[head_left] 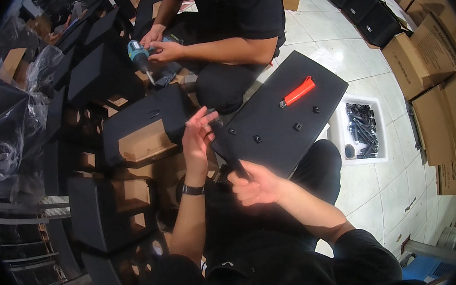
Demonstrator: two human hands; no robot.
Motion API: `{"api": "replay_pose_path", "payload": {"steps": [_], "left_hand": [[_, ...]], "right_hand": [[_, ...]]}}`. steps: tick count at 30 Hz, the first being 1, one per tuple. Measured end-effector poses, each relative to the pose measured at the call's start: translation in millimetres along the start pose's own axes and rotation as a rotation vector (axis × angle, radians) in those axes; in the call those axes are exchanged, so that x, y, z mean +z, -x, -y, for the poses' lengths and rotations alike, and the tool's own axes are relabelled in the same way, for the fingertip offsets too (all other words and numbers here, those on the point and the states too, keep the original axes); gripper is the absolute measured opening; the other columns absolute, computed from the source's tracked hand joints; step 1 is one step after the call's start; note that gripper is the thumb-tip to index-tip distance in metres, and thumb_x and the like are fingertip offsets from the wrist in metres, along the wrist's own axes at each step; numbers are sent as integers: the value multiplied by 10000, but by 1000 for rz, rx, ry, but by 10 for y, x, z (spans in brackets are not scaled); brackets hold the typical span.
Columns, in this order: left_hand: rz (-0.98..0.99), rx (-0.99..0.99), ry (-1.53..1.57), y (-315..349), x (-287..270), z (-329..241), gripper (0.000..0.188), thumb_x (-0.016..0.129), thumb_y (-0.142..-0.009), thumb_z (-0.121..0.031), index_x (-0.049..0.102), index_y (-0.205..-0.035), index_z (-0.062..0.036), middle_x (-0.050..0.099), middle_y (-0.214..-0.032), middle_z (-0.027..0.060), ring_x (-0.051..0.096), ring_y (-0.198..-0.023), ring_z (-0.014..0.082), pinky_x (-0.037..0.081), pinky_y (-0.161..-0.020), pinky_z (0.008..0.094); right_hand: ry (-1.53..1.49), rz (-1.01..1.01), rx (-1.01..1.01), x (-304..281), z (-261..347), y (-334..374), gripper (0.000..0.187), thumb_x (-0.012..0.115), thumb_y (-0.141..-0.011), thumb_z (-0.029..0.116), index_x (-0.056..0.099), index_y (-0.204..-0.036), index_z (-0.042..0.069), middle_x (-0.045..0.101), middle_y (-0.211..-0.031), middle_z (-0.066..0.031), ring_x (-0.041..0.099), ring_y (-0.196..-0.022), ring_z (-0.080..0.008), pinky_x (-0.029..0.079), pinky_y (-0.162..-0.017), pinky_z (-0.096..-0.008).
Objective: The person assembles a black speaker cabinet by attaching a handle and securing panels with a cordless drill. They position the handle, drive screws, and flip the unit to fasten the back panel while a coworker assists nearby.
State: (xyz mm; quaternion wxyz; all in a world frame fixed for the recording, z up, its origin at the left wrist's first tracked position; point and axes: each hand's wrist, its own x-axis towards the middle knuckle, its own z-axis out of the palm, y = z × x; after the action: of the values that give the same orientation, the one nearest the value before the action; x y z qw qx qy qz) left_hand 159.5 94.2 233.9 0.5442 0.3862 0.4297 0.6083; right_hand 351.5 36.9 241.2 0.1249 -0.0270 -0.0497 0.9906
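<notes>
Head view, left to right.

Left edge: clear plastic wrap (10, 108) bunched over stacked black panels (102, 204) with bare wood insets, filling the left of the frame down to lower left.

Upper centre: a co-worker in black sits on the floor, both hands on a teal drill (137, 53), bit pointing down at a panel. Not the wearer's hands.

Centre: left hand (196, 141) raised, fingers loosely curled, thumb and fingertips pinching at something small at the near corner of the black board (280, 116); too small to tell what. Black wristband on that wrist.

Just right and lower: right hand (254, 184) closed in a fist round a dark tool handle (237, 168); shaft runs up toward the left hand's pinch, likely so the left hand steadies the tip at the board corner.

The board rests tilted across the wearer's lap, probably to bring its edge to hand. It sits right of the left hand, above the right hand, touching or nearly touching both. On it: an orange-handled tool (298, 92) and several small black fittings.

Right of the board: white tray (342, 131) of black parts on the tiled floor (376, 194). Far right: cardboard boxes (435, 67).
</notes>
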Motion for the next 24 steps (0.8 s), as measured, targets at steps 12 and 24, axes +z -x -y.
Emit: {"api": "replay_pose_path", "payload": {"steps": [12,24], "left_hand": [[-305,60,-117,218,-153,-422,643,390,-1117,-575,550,-755,-68,553,-701,26,607,-589,118,485,-561,253],[-129,-553,328,393,-772,-181,571,529,-1031,-667,569,-803,-146,526,-711,-13,523,-618,127,421,-577,270]], "right_hand": [[1555,-641,-498,144,18,-225,317,678,-1039,289,656,-897,6,587,-681,-161,532,-534,-265,407,-548,-383],[1805,-249,-314,76,236,-406,314,711,-1005,293,667,-863,16,596,-695,-247,596,-675,-462,464,-588,-463]]}}
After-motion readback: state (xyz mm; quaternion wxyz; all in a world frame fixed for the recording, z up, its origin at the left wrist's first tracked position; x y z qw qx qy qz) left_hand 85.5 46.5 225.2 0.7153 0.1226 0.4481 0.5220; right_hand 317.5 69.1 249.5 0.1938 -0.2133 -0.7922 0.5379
